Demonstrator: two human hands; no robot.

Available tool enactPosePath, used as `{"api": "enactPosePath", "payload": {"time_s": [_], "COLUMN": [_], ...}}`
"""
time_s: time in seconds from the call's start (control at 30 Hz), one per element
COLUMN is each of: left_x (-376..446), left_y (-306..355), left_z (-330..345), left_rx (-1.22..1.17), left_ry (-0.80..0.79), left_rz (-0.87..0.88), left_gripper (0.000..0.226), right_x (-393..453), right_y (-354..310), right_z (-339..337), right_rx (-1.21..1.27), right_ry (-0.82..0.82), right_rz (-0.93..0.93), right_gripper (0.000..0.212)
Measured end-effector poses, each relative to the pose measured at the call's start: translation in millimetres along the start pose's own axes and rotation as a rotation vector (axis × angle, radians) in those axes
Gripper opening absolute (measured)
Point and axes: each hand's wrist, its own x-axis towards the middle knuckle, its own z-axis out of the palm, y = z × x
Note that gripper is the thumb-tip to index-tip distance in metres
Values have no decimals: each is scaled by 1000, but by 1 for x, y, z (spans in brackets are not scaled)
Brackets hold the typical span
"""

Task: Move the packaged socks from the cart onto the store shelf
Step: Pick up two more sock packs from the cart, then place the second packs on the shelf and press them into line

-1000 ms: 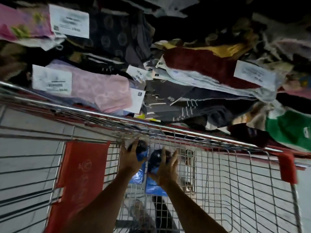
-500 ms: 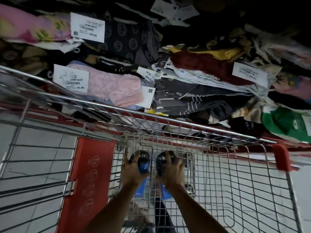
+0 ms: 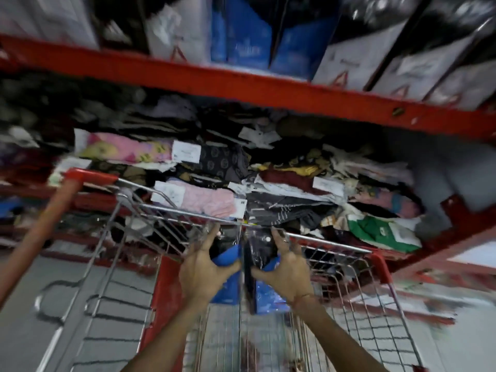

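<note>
My left hand (image 3: 204, 275) grips a packaged pair of dark socks with a blue card (image 3: 228, 269). My right hand (image 3: 288, 272) grips a second dark sock pack in clear plastic with a blue card (image 3: 265, 291). Both packs are held side by side above the wire cart (image 3: 335, 248), just below its front rim. Beyond the rim lies the store shelf (image 3: 241, 79), red-edged, with a heap of packaged socks and garments (image 3: 281, 183) under it. The picture is blurred by motion.
Upright boxed packs, white, blue and black (image 3: 241, 44), stand on the upper shelf. A red panel (image 3: 163, 299) hangs inside the cart's front. The cart's red handle bar (image 3: 45, 224) runs at the left. Grey tiled floor (image 3: 32, 304) shows through the wire.
Both hands have lifted the two sock packs up from deep in the cart towards its front rim. My view has tilted upward, bringing the red upper shelf into sight.
</note>
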Motion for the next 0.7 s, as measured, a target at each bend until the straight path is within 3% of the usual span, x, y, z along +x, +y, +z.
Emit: {"api": "enactPosePath", "payload": {"time_s": [0.17, 0.7], "left_x": [-1, 42], "left_y": [21, 184], "left_z": [-48, -210], "left_rx": [-31, -176], "left_ry": [82, 608], "left_rz": [108, 457], "left_gripper": [98, 89], "right_x": [-12, 0], "right_y": [-39, -156], "right_z": [-49, -222], "right_rx": [-50, 100], "right_ry": [79, 680], "right_rz": [-73, -346], "right_gripper": [111, 102]}}
